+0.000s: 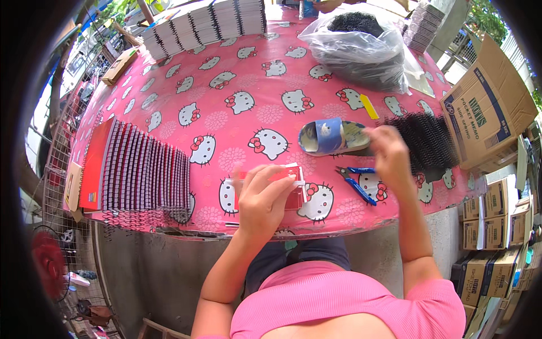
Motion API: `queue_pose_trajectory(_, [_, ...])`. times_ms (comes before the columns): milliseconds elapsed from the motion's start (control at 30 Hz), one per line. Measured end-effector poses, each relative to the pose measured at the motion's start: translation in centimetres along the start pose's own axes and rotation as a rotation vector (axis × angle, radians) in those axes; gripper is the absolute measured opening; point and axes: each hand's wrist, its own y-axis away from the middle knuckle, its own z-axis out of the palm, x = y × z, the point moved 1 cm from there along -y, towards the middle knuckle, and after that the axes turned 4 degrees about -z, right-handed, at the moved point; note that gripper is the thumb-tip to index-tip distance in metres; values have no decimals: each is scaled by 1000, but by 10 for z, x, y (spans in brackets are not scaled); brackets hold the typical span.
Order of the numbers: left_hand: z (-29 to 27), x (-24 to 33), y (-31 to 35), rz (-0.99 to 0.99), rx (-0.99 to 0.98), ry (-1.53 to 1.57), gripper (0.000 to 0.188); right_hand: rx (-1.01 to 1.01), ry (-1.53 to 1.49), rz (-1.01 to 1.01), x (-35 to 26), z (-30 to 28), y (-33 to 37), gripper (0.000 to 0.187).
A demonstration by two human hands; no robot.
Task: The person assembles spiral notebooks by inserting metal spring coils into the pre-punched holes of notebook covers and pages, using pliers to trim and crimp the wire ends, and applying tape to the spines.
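Observation:
My left hand [261, 198] is curled over a small red-covered notepad [294, 198] with white page edges, near the front of the table. Its fingertips press on the pad's top edge. My right hand [390, 158] is smeared by motion, between a blue slipper [328, 137] and a pile of black spiral binding coils [426, 141]. Whether it holds a coil cannot be made out. Cutting pliers with blue handles [360, 185] lie spread on the table between my hands, just below the slipper.
A row of spiral-bound red notebooks [135, 166] stands at left. More bound notebooks [206, 25] line the far edge. A clear plastic bag [361, 56] of black coils sits far right, near a yellow strip [369, 106]. An open cardboard box [480, 113] borders the right side of the pink patterned tablecloth [248, 68].

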Motion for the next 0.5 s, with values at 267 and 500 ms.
queue_pose_trajectory(267, [1,4,0,-33,42,-114,12,-65,-418,57,-70,34,15,25])
queue_pose_trajectory(500, [-2,8,-4,-37,33,-126,16,-335,-643,67,-65,35,-2,19])
